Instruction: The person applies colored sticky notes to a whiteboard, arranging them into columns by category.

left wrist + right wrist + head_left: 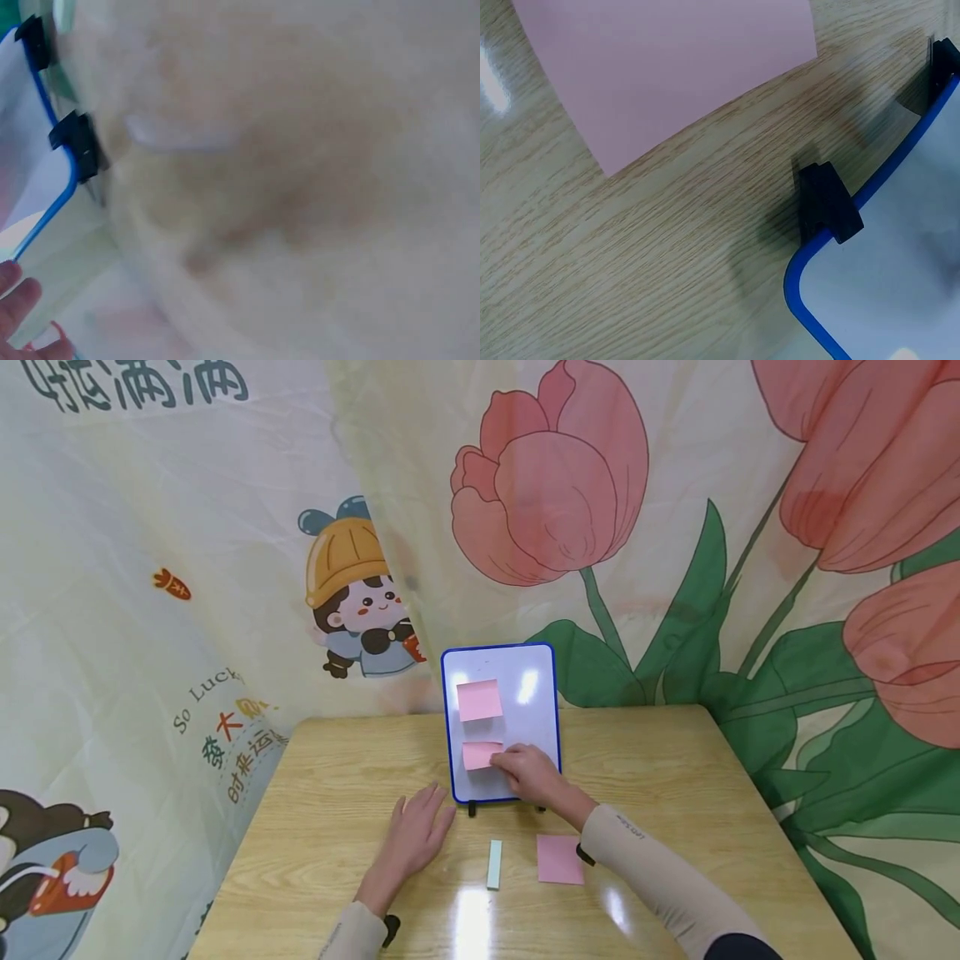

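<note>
A small whiteboard (528, 722) with a blue frame stands at the back of the table, bearing two pink sticky notes. The upper sticky note (479, 700) is on its left half, and the lower sticky note (477, 756) is below that. With curled fingers, my right hand (531, 773) pinches the lower note at its right edge; the fingertips are small in view. My left hand (420, 827) rests on the table beside the board's lower left corner, fingers extended. In the left wrist view, only some fingers (16, 304) show, near the blue frame.
On the wooden table (322, 810) lie a pale green strip (494, 864) and a pink sheet (557, 859), partly under the right forearm. Black feet (829, 202) support the board's lower edge. A patterned cloth (397, 435) hangs behind.
</note>
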The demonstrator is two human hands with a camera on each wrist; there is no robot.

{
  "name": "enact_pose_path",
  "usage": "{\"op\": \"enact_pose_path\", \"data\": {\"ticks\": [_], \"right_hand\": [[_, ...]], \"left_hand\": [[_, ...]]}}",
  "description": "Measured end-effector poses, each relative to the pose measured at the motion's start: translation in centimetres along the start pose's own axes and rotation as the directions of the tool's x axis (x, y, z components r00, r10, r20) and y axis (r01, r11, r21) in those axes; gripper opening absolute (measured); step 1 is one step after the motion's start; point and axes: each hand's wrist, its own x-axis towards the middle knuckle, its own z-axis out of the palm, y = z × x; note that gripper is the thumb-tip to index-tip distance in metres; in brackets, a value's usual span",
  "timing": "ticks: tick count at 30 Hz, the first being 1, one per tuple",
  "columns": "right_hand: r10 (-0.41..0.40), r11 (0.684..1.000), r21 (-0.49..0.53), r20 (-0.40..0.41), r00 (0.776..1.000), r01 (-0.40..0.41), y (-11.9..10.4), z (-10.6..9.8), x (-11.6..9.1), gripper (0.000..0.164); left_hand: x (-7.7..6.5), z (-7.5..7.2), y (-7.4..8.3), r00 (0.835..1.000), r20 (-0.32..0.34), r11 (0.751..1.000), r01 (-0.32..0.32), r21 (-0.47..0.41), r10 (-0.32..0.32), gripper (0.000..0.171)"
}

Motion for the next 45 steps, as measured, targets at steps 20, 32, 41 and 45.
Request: {"op": "enact_pose_path", "data": {"ticks": [20,32,41,45], "right_hand": [[-0.056,0.976,-0.207,0.079,0.995,0.072,-0.1,1.1,-0.2,0.027],[-0.08,0.973,-0.211,0.062,0.995,0.092,-0.5,1.2,0.4,0.041],[-0.063,0.973,-0.214,0.088,0.994,0.08,-0.7,1.1,1.3,0.052],[-0.062,0.969,-0.232,0.096,0.993,0.083,-0.6,1.2,1.4,0.055]], "left_hand": [[5.7,0.9,-1.5,0.96,0.218,0.955,-0.22,0.199,0.176,0.063],[6.8,0.8,-1.7,0.946,0.236,0.915,-0.286,0.286,0.222,0.069],[7.4,0.8,-1.2,0.949,0.265,0.909,-0.257,0.327,0.173,0.072],[7.5,0.5,-1.0,0.949,0.263,0.909,-0.256,0.328,0.173,0.072]]}}
